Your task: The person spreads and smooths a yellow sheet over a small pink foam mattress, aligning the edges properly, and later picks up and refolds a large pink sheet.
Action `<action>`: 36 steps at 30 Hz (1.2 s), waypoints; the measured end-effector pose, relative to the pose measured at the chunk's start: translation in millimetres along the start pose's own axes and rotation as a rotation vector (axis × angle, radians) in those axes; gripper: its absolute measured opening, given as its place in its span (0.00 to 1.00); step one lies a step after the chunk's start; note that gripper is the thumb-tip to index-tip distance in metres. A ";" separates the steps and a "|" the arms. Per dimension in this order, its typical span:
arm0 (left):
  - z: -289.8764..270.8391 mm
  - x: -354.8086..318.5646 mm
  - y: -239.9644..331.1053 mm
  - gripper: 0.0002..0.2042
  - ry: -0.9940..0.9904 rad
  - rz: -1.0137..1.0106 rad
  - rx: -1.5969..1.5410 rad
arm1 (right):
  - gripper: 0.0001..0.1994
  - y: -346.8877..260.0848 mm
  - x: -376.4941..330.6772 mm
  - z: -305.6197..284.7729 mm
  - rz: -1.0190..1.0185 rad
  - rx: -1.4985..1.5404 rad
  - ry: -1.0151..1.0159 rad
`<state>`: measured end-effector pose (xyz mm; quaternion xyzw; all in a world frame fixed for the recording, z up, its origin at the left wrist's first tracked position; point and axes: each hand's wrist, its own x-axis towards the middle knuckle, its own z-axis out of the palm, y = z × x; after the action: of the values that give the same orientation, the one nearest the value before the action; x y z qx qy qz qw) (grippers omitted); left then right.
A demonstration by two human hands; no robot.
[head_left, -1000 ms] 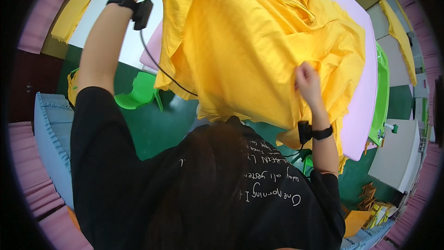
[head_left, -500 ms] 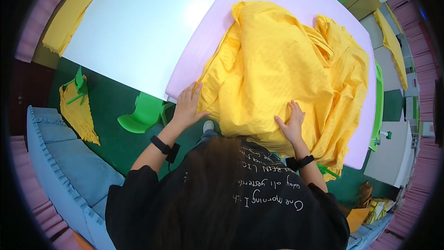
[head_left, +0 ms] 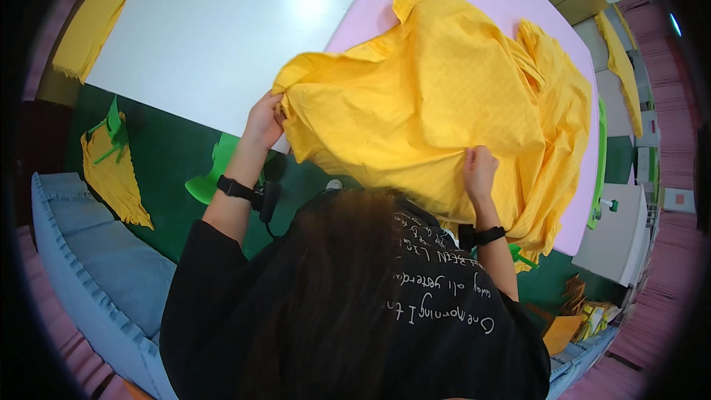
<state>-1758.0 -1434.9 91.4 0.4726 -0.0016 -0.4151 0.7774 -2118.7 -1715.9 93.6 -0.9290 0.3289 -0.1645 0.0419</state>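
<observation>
A large, rumpled yellow cloth [head_left: 415,96] lies over the pink tabletop [head_left: 370,0] and hangs past its near edge toward me. My left hand [head_left: 265,120] is closed on the cloth's left edge, which is lifted and pulled out to the left, over the corner where the pink and white tops meet. My right hand [head_left: 480,172] is closed in a fist on the near part of the cloth, with folds drawn taut toward it. The right part of the cloth is bunched in deep folds. Both wrists wear black bands.
A white tabletop [head_left: 222,37] adjoins on the left, with another yellow cloth [head_left: 104,15] along its far-left edge. Green chairs [head_left: 211,174] stand below, one draped with yellow cloth [head_left: 118,170]. A blue sofa [head_left: 104,252] is at left, cardboard pieces [head_left: 566,326] at lower right.
Both hands, which lay spread flat on the cloth, have closed on it. The left hand has moved left and up, stretching the cloth's left edge outward.
</observation>
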 end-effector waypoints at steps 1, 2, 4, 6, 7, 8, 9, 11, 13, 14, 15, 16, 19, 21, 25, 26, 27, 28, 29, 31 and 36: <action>-12.4 3.0 4.1 0.15 -0.043 -0.083 -0.148 | 0.09 4.3 8.9 -9.0 0.008 -0.010 0.074; -19.3 4.0 7.1 0.16 -0.091 -0.169 -0.296 | 0.10 2.8 17.0 -19.4 0.021 -0.021 0.148; -28.5 3.1 5.8 0.19 -0.048 -0.176 -0.314 | 0.12 -7.3 36.4 -40.1 -0.027 -0.028 0.236; -32.1 -1.5 -1.2 0.19 0.003 -0.116 -0.251 | 0.13 -12.7 44.4 -46.2 -0.080 -0.036 0.322; -36.0 -3.2 -7.0 0.19 0.017 -0.114 -0.260 | 0.13 -13.5 47.0 -43.8 -0.039 0.052 0.265; -39.6 -5.4 -13.7 0.20 0.058 -0.095 -0.246 | 0.14 -15.0 48.1 -40.6 0.003 0.139 0.205; -43.8 -8.3 -20.3 0.20 0.101 -0.077 -0.231 | 0.13 -14.9 43.5 -32.7 0.059 0.182 0.163; -40.9 -18.9 -30.2 0.20 0.146 -0.065 -0.193 | 0.12 -11.8 31.9 -19.2 0.075 0.183 0.107; -33.9 -32.9 -35.0 0.20 0.150 -0.010 -0.011 | 0.11 -9.7 19.6 -8.6 0.120 0.187 0.029; -33.4 -36.9 -38.1 0.20 0.159 -0.009 -0.018 | 0.11 -9.1 12.5 -1.4 0.111 0.187 0.022; -32.8 -40.1 -41.0 0.20 0.105 0.091 0.162 | 0.11 -8.1 5.3 5.7 0.133 0.238 -0.021; -34.9 -43.1 -43.4 0.20 0.050 0.189 0.346 | 0.11 -13.0 0.1 8.1 0.158 0.291 -0.065; -48.8 -42.7 -48.1 0.19 0.103 0.215 0.733 | 0.08 -20.5 -15.5 4.4 0.003 0.155 -0.041; -53.5 -39.6 -49.5 0.19 0.124 0.184 0.959 | 0.07 -22.1 -24.9 1.1 0.004 0.114 -0.035; -49.5 -38.6 -57.2 0.18 0.092 0.116 0.577 | 0.07 -14.0 -48.3 -4.2 0.046 0.141 -0.025; -43.8 -42.0 -54.9 0.17 0.061 0.082 0.362 | 0.07 -11.2 -53.9 -5.2 0.036 0.162 -0.017; -39.5 -46.8 -52.4 0.17 0.052 0.078 0.366 | 0.07 -9.3 -60.6 -5.6 0.046 0.159 -0.013; -32.9 -53.3 -47.7 0.17 0.043 0.076 0.276 | 0.07 -9.5 -67.9 -6.8 0.071 0.191 -0.006; -28.3 -59.3 -44.5 0.17 0.037 0.072 0.185 | 0.06 -10.4 -74.1 -7.4 0.095 0.223 0.001; -14.9 -69.7 -43.1 0.17 -0.035 0.043 -0.010 | 0.06 -12.1 -84.3 -9.9 0.102 0.223 0.014; -13.0 -54.4 -77.5 0.18 -0.047 -0.073 -0.267 | 0.05 -17.9 -107.3 -13.9 0.162 0.297 0.079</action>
<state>-1838.4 -1406.3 48.4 0.3550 0.0526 -0.4508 0.8173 -2190.9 -1634.4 80.3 -0.8758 0.3760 -0.2441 0.1790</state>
